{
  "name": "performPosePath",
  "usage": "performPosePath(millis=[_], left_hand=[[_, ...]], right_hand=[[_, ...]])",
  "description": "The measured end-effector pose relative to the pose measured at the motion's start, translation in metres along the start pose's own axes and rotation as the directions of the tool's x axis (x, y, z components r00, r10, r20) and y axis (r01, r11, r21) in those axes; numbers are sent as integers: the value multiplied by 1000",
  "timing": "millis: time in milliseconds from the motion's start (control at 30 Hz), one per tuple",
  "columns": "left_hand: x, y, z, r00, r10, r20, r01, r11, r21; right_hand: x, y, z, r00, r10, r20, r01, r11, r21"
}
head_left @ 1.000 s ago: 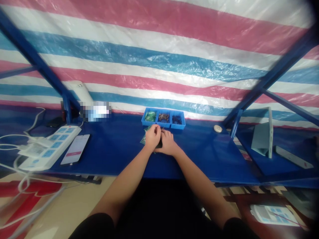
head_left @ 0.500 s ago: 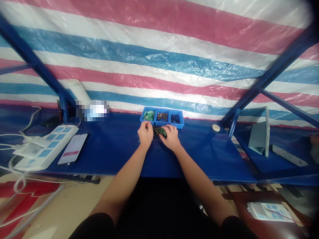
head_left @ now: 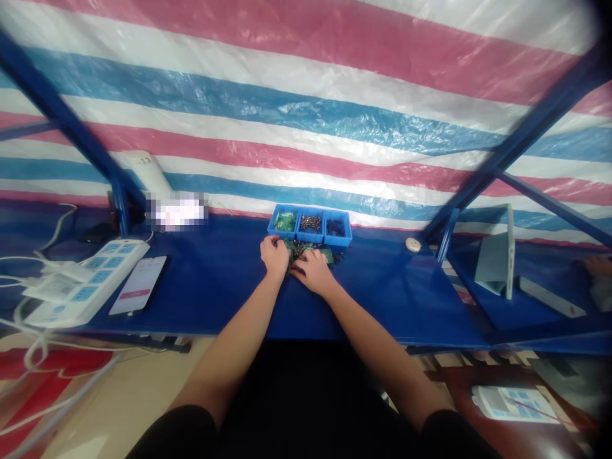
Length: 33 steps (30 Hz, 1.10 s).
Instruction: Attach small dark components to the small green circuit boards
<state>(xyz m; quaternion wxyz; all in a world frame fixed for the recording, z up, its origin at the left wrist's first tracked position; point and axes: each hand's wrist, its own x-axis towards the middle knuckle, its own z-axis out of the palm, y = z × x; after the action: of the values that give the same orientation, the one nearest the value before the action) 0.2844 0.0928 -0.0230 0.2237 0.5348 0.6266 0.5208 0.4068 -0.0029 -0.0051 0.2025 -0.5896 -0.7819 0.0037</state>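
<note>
A loose pile of small dark and brassy parts (head_left: 301, 246), mixed with green pieces that look like circuit boards (head_left: 327, 255), lies on the blue table before a blue three-compartment bin (head_left: 338, 241). My left hand (head_left: 275, 257) is at the pile's left edge, fingers curled in; what they hold is hidden. Over the pile's near side, my right hand (head_left: 315, 273) has its fingers bent down and its thumb apart, touching the parts. The bin holds green pieces (head_left: 285, 221) at left, brassy bits (head_left: 310, 224) in the middle and dark bits (head_left: 336, 227) at right.
On the left are a phone (head_left: 138, 285), a white power strip (head_left: 88, 284) with cables and a blurred-out bright patch. A round pale object (head_left: 412, 245) and a tablet in a stand-up case (head_left: 497, 261) are at right. Another person's hand (head_left: 597, 266) shows at the far right edge.
My right hand has moved left and nearer to me, and the dark green piece it held is no longer in its fingers. The parts are more spread out. My left hand has lowered slightly.
</note>
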Motion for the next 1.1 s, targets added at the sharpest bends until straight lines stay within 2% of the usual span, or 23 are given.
performPosePath(millis=[167,600,700,767,867,967,1100], left_hand=[[-12,0,10,1000,-2,10,2,998,-67],[-31,14,11,998,-31,56,31,1000,0],[-33,21,5,997,20,74,-23,999,37],[-37,27,1,988,124,97,-129,990,48],[-43,35,-4,943,296,155,-305,951,44],[-45,38,-7,890,390,236,-415,907,70],[-44,38,-7,755,493,432,-545,839,-5]], right_hand=[[3,16,4,999,48,-21,-49,998,-25],[0,48,-6,986,151,-76,-149,988,29],[1,47,-5,980,166,-106,-156,983,99],[1,46,-5,968,198,-156,-165,965,201],[1,44,-6,929,265,-257,-143,899,413],[1,45,-9,866,388,-316,-132,786,604],[1,45,-12,801,533,-272,-130,598,791]])
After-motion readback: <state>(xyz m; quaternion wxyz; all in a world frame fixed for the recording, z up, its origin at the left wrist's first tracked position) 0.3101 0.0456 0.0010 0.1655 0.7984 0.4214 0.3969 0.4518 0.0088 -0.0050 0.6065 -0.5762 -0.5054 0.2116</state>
